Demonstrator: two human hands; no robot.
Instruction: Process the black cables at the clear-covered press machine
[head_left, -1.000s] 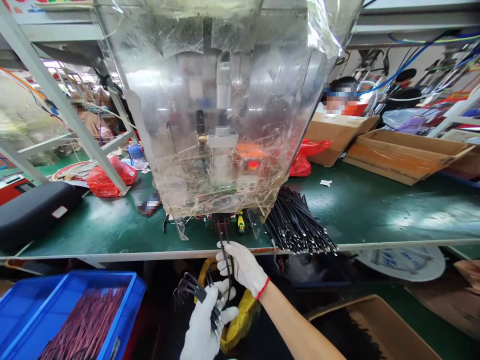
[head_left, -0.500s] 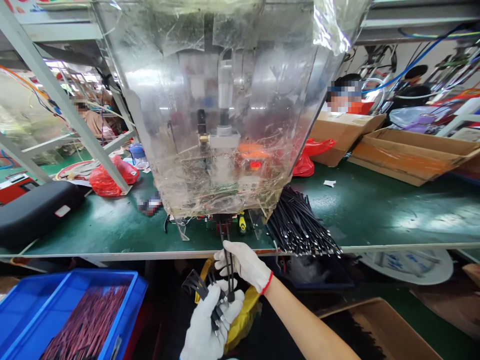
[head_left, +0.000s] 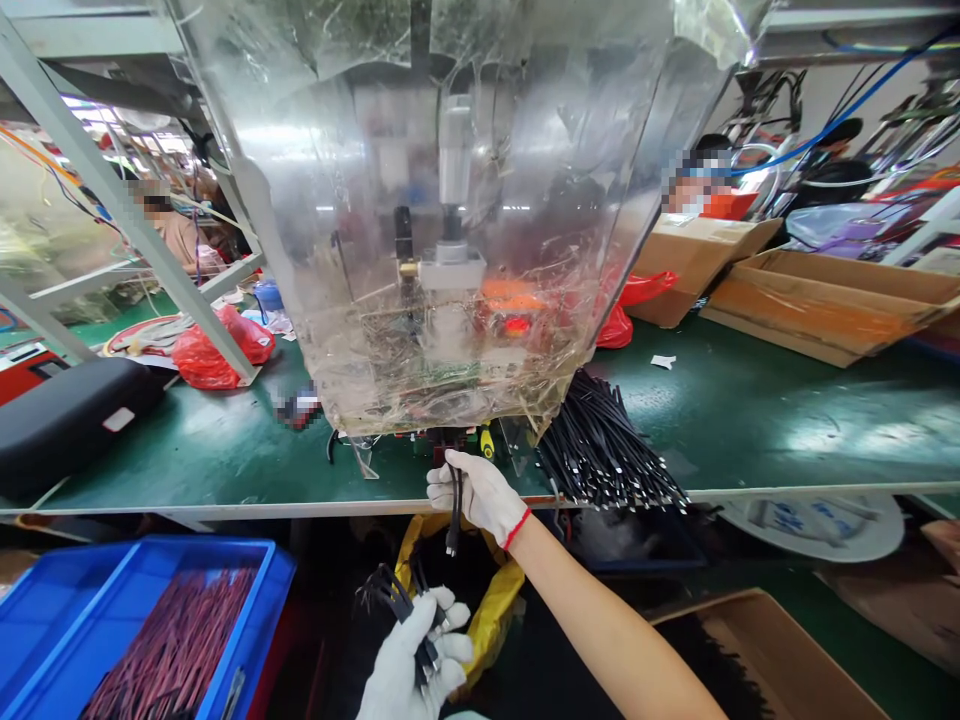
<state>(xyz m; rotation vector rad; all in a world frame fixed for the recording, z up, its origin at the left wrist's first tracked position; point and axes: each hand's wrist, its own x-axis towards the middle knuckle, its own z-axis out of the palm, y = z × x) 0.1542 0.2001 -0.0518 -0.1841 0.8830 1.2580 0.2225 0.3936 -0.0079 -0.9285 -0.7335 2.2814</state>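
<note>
My right hand [head_left: 476, 492], in a white glove with a red cuff, is closed on a black cable [head_left: 454, 520] just below the machine's lower opening. The cable's metal-tipped end hangs down under the fingers. Lower down, my left hand [head_left: 420, 650], also gloved, grips several short black cables [head_left: 396, 592] with metal ends. Above both hands stands a machine behind a cloudy clear plastic guard [head_left: 450, 330]; a red light glows inside it. A pile of black cables [head_left: 607, 445] lies on the bench to the right of the guard.
A blue bin [head_left: 277, 580] holds dark red strips at lower left. Below my hands hangs a yellow bag [head_left: 499, 620]. Cardboard boxes [head_left: 810, 310] and a red bag [head_left: 615, 328] are on the green bench [head_left: 750, 420]. A black case [head_left: 67, 420] lies left. Other people sit beyond.
My right hand has moved up toward the machine with the black cable, whose lower end has come away from my left hand. My left hand has dropped slightly with its bunch.
</note>
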